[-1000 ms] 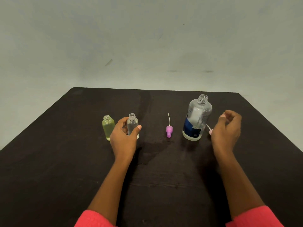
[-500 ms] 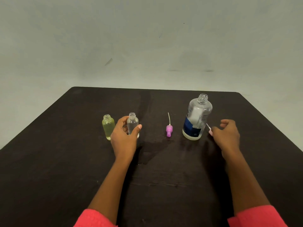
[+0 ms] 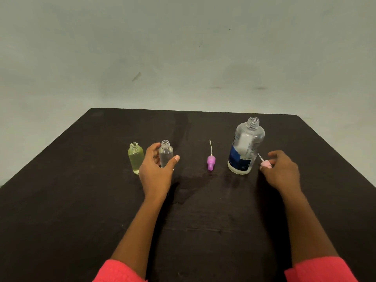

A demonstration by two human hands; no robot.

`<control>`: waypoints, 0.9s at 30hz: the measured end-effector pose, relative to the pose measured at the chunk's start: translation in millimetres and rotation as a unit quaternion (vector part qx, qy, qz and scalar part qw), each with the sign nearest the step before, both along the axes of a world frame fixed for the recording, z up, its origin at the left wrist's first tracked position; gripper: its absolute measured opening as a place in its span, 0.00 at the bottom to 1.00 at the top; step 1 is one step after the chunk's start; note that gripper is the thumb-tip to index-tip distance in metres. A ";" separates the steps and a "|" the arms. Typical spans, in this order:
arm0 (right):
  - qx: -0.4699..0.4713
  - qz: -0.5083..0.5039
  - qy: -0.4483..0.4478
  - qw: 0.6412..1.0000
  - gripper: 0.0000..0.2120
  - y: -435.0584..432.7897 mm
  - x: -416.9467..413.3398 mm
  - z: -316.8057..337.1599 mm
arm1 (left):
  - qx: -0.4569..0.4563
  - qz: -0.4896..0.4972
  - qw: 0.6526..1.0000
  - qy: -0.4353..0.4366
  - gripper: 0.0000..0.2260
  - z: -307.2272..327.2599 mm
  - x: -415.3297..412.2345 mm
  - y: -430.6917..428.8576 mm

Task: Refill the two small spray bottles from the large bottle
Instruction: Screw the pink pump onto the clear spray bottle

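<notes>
Recapping seems to be the step in hand. My left hand [image 3: 156, 169] wraps fingers and thumb around the small clear plastic bottle [image 3: 166, 154], which stands upright and uncapped left of the middle of the dark tabletop [image 3: 61, 200]. The small yellow-green plastic bottle [image 3: 136, 159] stands just beside it towards the left edge, also open-necked. How full the clear one is I cannot tell.

My right hand [image 3: 282, 171] curls down over the pale pink spray cap [image 3: 266, 164], thumb and fingers pinching it where it lies beside the base of the large clear bottle with the blue label [image 3: 246, 147]. That bottle is upright and open-topped, towards the right edge. The purple spray cap [image 3: 211, 162] lies on its side between the two clear bottles, its thin tube pointing at the far edge.

Next, I judge, the pink cap must be lifted and carried across, its tube threaded into the narrow neck. My left hand must steady the bottle for screwing down.
</notes>
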State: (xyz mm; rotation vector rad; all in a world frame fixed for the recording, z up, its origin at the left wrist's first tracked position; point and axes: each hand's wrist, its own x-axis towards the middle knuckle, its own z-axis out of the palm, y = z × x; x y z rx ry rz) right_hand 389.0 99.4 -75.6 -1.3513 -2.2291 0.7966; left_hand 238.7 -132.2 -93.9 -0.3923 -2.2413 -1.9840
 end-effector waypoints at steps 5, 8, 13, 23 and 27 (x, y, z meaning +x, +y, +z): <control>0.075 -0.098 0.259 0.958 0.17 -6.7 -1.5 6.2 | 0.006 0.001 1.000 -0.005 0.20 1.8 0.3 -0.5; 0.057 -0.091 0.487 0.867 0.14 -14.1 -3.7 22.2 | 0.007 0.002 1.000 -0.004 0.19 2.3 0.8 -0.6; -0.134 0.021 0.656 0.743 0.10 -18.8 -3.6 38.6 | 0.008 -0.006 1.000 -0.006 0.15 2.7 0.8 -0.8; -0.109 0.018 0.640 0.761 0.13 -32.2 -12.4 37.8 | 0.025 0.000 1.000 0.004 0.14 8.6 6.5 -0.9; 0.052 0.015 0.613 0.789 0.12 -53.6 -19.9 39.1 | 0.025 -0.006 0.999 0.027 0.14 11.1 11.0 0.4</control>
